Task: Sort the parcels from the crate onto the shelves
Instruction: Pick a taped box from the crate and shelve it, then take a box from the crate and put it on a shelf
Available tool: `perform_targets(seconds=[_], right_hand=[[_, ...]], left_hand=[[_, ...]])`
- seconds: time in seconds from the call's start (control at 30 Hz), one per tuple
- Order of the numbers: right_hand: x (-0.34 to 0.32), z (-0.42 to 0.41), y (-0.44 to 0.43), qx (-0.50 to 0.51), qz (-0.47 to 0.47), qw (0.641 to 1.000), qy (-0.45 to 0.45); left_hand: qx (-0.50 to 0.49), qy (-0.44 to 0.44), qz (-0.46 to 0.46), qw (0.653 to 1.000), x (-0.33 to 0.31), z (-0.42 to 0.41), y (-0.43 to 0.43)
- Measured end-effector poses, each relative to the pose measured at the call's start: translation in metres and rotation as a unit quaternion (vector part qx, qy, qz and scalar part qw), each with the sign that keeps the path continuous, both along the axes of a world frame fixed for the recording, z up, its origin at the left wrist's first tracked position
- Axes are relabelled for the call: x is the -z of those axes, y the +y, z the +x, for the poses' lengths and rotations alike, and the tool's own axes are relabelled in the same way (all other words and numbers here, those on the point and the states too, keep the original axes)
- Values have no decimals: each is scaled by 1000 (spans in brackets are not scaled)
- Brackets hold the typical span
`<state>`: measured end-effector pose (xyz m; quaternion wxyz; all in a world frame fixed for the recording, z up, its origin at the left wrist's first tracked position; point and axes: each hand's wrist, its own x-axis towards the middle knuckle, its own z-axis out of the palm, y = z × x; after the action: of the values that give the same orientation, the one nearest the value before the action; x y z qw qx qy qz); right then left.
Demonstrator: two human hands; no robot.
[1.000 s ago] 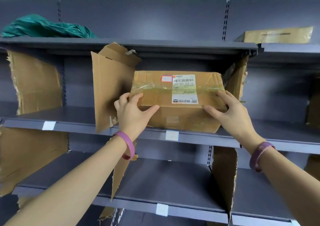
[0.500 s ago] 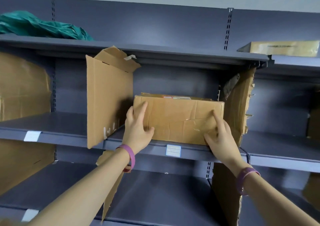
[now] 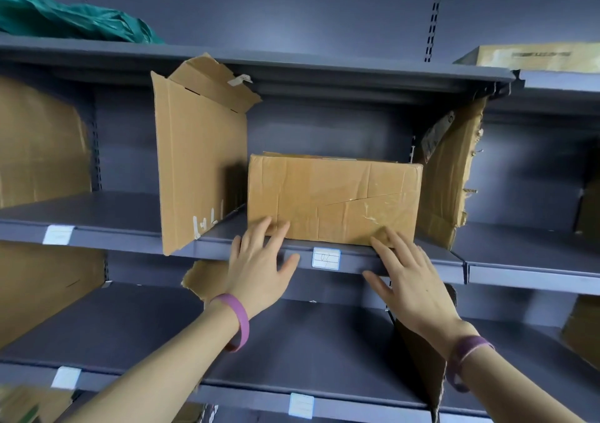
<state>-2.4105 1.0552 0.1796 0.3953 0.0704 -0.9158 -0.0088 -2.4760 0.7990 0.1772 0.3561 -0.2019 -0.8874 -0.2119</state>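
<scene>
Hands nearest: left hand (image 3: 259,263) and right hand (image 3: 406,273) both flat, fingers straight and spread, gripping nothing, fingertips at the lower front face of the box (image 3: 331,198). Box sits on the middle shelf (image 3: 227,249) above a handwritten label (image 3: 325,258), between the left cardboard divider (image 3: 198,169) and the right cardboard divider (image 3: 451,175).

Step reads as final seating of this parcel. Next move probably a short, even push back, then back to the crate, out of view.

Farther up: green bag (image 3: 71,19) and flat parcel (image 3: 532,57) on the top shelf (image 3: 324,65); grey back panel (image 3: 292,10) behind.
</scene>
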Motion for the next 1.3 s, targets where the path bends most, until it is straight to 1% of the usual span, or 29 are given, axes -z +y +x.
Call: perform_targets(seconds=[0.13,0.3,0.4,0.5,0.57,0.67,0.77,0.87,1.0,1.17,1.3], right_hand=[[3,-2,-3,39,17,999,-29],[5,-6,-3,64,28,996,-60],[4,-6,-5,69,32,995,-70],[-1,-4,-5,73,32,991,-106],[-5,1,-8,60,4,990,-128],[-2,22,-14,39,-52,990,-126],[12,51,-13,52,-65,989,-120],[29,83,-2,84,-77,985,-128],[46,134,37,150,-93,973,-151],[61,227,105,244,-141,948,-147],[76,318,165,305,-182,922,-155]], left_hand=[[-21,-59,-26,998,3,-4,2],[-38,-71,-68,994,6,-6,3],[-30,-90,-68,993,3,-5,2],[-21,-113,-65,991,-3,-4,2],[-9,-108,-45,993,-2,2,2],[34,-64,-9,997,6,18,7],[104,-36,11,994,16,40,26],[176,-21,9,984,28,61,55],[253,-43,16,966,42,93,109],[338,-71,-21,938,52,149,197],[412,-96,-51,905,63,218,277]])
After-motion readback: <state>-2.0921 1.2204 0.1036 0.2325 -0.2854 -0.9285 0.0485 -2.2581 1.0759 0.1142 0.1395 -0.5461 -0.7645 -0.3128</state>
